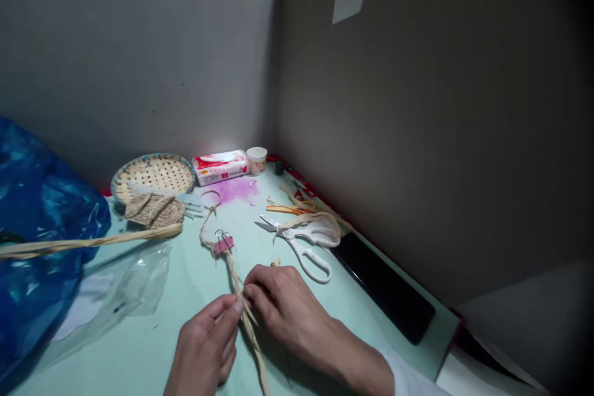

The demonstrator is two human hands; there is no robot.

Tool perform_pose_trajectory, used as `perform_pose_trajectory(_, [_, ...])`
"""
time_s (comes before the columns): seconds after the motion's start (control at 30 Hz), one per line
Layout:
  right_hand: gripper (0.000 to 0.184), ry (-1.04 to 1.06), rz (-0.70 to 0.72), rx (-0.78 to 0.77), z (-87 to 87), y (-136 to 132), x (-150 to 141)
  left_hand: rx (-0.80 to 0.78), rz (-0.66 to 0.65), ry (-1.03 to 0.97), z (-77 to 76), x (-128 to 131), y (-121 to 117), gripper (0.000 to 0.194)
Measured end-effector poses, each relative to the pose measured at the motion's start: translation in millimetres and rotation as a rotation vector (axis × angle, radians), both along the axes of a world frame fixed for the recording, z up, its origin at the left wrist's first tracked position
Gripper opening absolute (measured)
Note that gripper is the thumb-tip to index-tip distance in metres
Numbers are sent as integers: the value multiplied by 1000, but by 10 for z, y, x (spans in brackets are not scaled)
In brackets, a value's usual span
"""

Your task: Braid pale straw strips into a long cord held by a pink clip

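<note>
A thin braid of pale straw-like fibre [232, 267] runs down the table toward me, its far end curling into a hook. A pink binder clip [223, 244] grips it a short way beyond my hands. My left hand [208, 335] pinches the braid from the left, thumb and index finger pressed together. From the right, my right hand [285, 300] pinches at the same spot with its fingers curled in. Loose flat strands [254, 346] hang from there toward the near edge. The fingertips partly hide the point where the strands cross.
White-handled scissors [309, 253] and a black phone [383, 288] lie to the right. On the left are a twine bundle [155, 210], a woven basket [179, 164], long fibre strands [116, 240] and a blue plastic bag [41, 223]. A tissue pack [223, 168] and paper cup [257, 161] stand by the wall.
</note>
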State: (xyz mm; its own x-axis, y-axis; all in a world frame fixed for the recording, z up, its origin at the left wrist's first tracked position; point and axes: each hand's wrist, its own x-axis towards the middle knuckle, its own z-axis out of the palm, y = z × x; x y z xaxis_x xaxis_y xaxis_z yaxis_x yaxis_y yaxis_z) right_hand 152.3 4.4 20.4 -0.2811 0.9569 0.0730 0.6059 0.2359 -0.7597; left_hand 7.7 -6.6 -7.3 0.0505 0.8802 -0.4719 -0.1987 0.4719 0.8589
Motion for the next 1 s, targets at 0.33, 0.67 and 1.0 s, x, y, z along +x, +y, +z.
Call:
perform_pose_trajectory(0.33, [21,187,154,-190,-35,-3,141,99,-33,17,161,16,-80,29])
perform_pose_trajectory(0.67, [18,127,137,-178,-56,47,165,72,-115,41,65,-34,-31,29])
perform_pose_trajectory(1.0, [22,-745,-103,240,312,503,580,49,-31,-27,-51,-39,-2,33])
